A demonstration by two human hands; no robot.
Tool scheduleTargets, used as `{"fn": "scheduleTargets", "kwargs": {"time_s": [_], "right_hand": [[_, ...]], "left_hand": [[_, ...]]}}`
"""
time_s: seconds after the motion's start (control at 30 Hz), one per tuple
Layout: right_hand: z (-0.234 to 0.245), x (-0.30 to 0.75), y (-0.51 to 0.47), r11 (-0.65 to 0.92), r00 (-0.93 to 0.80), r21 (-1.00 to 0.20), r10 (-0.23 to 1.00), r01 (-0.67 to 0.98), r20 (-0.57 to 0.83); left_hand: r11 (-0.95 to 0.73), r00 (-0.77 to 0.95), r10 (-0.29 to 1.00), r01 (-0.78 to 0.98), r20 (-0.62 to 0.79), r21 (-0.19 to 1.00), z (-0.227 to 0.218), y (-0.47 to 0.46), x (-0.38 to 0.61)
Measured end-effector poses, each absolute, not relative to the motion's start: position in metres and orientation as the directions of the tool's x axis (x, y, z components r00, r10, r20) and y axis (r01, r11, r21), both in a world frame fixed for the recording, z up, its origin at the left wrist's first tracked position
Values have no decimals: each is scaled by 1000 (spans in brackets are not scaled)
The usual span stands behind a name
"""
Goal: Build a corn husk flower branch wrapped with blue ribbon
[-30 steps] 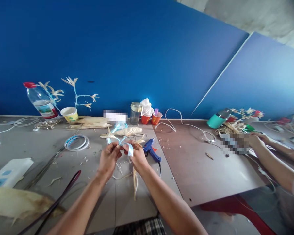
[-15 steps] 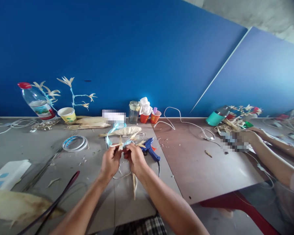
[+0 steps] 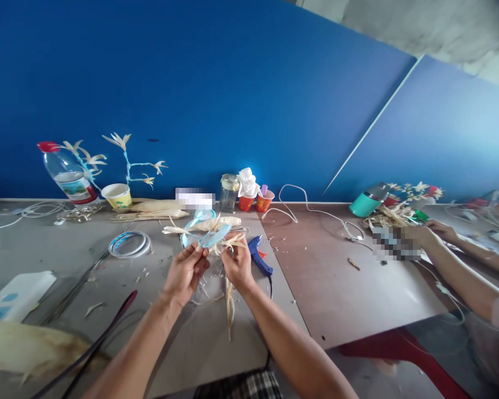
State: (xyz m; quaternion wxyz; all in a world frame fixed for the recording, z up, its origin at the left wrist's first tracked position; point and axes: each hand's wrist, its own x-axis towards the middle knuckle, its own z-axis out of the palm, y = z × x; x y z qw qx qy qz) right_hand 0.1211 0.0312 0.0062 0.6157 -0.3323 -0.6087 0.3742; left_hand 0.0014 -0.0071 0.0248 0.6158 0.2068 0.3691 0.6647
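My left hand is pinched closed on a light-blue tape strip at a stem with pale dried-husk flowers. My right hand is closed beside it, around the base of a husk flower; the fingertips are partly hidden. The tape loops back toward a blue roll. Just right of my right hand lies a blue glue gun. Dried husk strips lie below my hands, and a husk bundle lies behind them.
Tape rings lie at left. Behind stand a bottle, a yellow cup with a finished-looking flower branch, a jar and red cups. At right a co-worker's hands are over a blurred-out object.
My hands have moved slightly apart, the right turning upright with a husk flower. The blue strip now spreads wider above my fingers. The view has shifted slightly.
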Motion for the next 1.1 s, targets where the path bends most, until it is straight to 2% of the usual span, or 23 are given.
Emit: {"fn": "scheduleTargets", "kwargs": {"time_s": [0.1, 0.23, 0.43, 0.53, 0.67, 0.87, 1.0, 1.1], "right_hand": [[3, 125, 31, 567, -33, -822, 822, -46, 569], [6, 130, 31, 581, -13, -814, 814, 9, 580], [8, 135, 35, 619, -200, -782, 778, 77, 596], [6, 135, 35, 598, -211, -797, 792, 83, 573], [11, 137, 32, 557, -189, -829, 821, 52, 539], [26, 139, 32, 438, -313, -894, 839, -94, 444], [31, 140, 35, 439, -371, -893, 816, -102, 444], [29, 141, 37, 433, -398, -894, 805, -116, 441]], "left_hand": [[55, -127, 973, -682, -192, 730, 25, -8, 1], [90, -80, 976, -696, -201, 713, 23, -8, 0], [125, -24, 980, -691, -196, 712, 23, -9, 1], [133, -12, 981, -689, -196, 712, 23, -9, 1], [132, -6, 982, -699, -191, 703, 21, -8, -1], [194, 28, 971, -679, -239, 708, 19, -8, -3], [231, -35, 939, -675, -343, 701, 19, -7, -2], [229, -39, 939, -670, -342, 706, 16, -6, -3]]}}
